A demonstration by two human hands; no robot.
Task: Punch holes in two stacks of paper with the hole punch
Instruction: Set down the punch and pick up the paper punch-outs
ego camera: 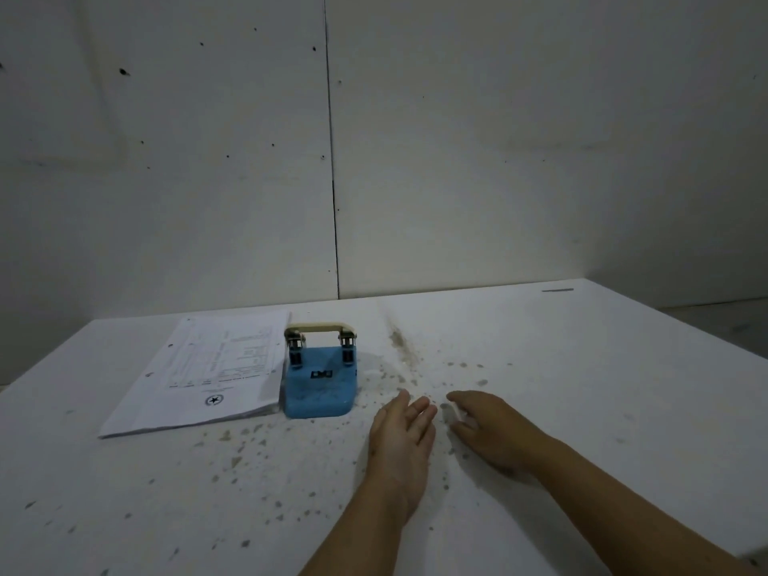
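Now, with left hand (401, 434) and right hand (494, 430) both spread flat and empty, reach to ten o'clock; slide paper stack (203, 376) squarely under hole punch (320, 376).

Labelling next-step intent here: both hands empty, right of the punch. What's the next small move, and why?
Probably reach the left hand across to the stack of printed white paper. It lies flat just left of the blue hole punch with the cream handle, not in its slot. Its left margin seems to show holes already, and no second stack is visible. The right hand has nothing in its grip.
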